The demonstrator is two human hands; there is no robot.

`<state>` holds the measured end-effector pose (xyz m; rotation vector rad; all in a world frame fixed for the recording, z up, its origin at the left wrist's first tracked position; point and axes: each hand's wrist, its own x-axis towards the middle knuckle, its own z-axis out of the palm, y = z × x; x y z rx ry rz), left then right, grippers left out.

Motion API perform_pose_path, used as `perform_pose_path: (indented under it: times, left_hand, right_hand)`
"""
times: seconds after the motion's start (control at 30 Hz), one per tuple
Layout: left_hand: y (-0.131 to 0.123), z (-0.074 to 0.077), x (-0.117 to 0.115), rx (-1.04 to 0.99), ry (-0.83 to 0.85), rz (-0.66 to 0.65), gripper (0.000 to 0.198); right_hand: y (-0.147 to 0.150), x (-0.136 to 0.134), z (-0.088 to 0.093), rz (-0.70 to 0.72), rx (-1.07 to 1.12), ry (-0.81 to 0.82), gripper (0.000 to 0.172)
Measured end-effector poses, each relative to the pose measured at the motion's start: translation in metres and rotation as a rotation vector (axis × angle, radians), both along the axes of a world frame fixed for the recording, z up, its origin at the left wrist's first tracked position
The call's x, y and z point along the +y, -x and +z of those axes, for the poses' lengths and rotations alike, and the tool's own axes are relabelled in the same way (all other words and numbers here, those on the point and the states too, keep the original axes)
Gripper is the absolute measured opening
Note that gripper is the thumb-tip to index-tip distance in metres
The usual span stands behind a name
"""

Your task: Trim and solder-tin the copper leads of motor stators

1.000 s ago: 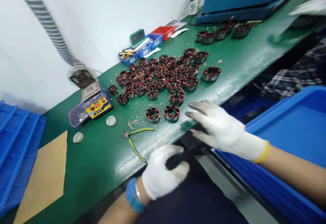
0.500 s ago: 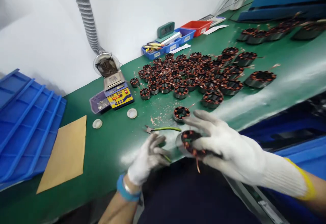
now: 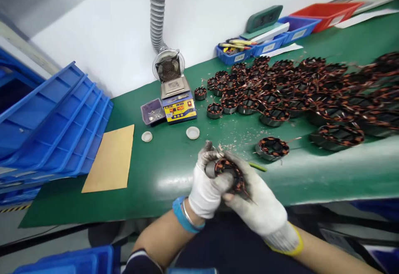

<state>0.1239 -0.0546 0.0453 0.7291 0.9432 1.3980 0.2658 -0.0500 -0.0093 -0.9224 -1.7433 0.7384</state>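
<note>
Both my hands wear white knit gloves and meet over the table's front edge. Between them is a round stator (image 3: pixel 228 171) with copper windings. My left hand (image 3: pixel 206 186) is closed round its left side. My right hand (image 3: pixel 260 205) is closed on its right side and underside. The metal tip of green-handled cutters (image 3: pixel 257 166) shows just above my left fingers, and one green handle pokes out to the right. I cannot tell whether the cutters are held or lie on the table.
On the green table (image 3: pixel 162 170) lie one stator (image 3: pixel 272 148) close by and several more (image 3: pixel 299 87) at the right. A soldering station (image 3: pixel 178 101), two white caps (image 3: pixel 192 132), a brown card (image 3: pixel 111 159), blue trays (image 3: pixel 50 120) and small bins (image 3: pixel 264 43) stand around.
My right hand picked a stator off the table and brought it toward me. My left hand rose from the table edge to the cutters and closed on the stator. The view swung left.
</note>
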Motion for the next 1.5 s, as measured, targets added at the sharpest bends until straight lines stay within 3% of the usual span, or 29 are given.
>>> perform_pose_path:
  times: [0.07,0.17,0.3,0.5,0.57,0.63,0.7,0.8,0.93,1.07,1.17,1.3,1.4,1.5]
  left_hand:
    - [0.009,-0.002,0.004,0.032,-0.061,-0.049,0.09]
    - [0.027,-0.003,0.015,0.119,-0.207,-0.061,0.107]
    - [0.038,0.004,0.024,0.286,-0.313,-0.076,0.062]
    - [0.048,0.014,0.031,0.21,-0.242,0.247,0.071]
    - [0.059,0.016,0.034,0.223,-0.162,0.126,0.077]
    - [0.07,0.018,0.035,0.334,-0.034,-0.069,0.069]
    - [0.075,0.02,0.033,0.437,0.074,-0.178,0.059]
    - [0.074,0.02,0.029,0.447,0.129,-0.198,0.054]
    - [0.074,0.017,0.026,0.315,0.131,-0.308,0.058]
    - [0.081,0.014,0.032,0.294,0.129,-0.374,0.055]
    - [0.091,0.005,0.045,0.339,0.083,-0.217,0.048]
    - [0.105,-0.025,0.062,0.398,-0.032,0.066,0.064]
    - [0.111,-0.05,0.067,0.603,-0.177,0.12,0.076]
    - [0.114,-0.064,0.071,0.754,-0.276,0.163,0.081]
  right_hand:
    - [0.001,0.005,0.009,0.059,0.127,0.033,0.076]
    - [-0.008,0.011,0.017,0.158,0.127,0.084,0.071]
    - [-0.016,0.009,0.013,0.198,0.009,0.102,0.075]
    - [-0.022,0.012,0.026,0.153,-0.1,0.049,0.081]
    - [-0.027,0.02,0.034,0.131,-0.157,-0.018,0.077]
    - [-0.03,0.027,0.039,0.116,-0.216,-0.079,0.071]
    - [-0.03,0.03,0.041,0.107,-0.253,-0.089,0.067]
    - [-0.024,0.028,0.042,0.123,-0.251,-0.036,0.071]
    - [-0.016,0.026,0.045,0.122,-0.272,0.052,0.079]
    - [-0.018,0.028,0.06,0.093,-0.352,0.153,0.079]
    - [-0.024,0.045,0.077,0.052,-0.478,0.303,0.079]
    - [-0.024,0.093,0.089,-0.005,-0.632,0.397,0.074]
    - [-0.015,0.131,0.088,0.041,-0.644,0.392,0.068]
    - [-0.001,0.161,0.081,0.076,-0.677,0.38,0.063]
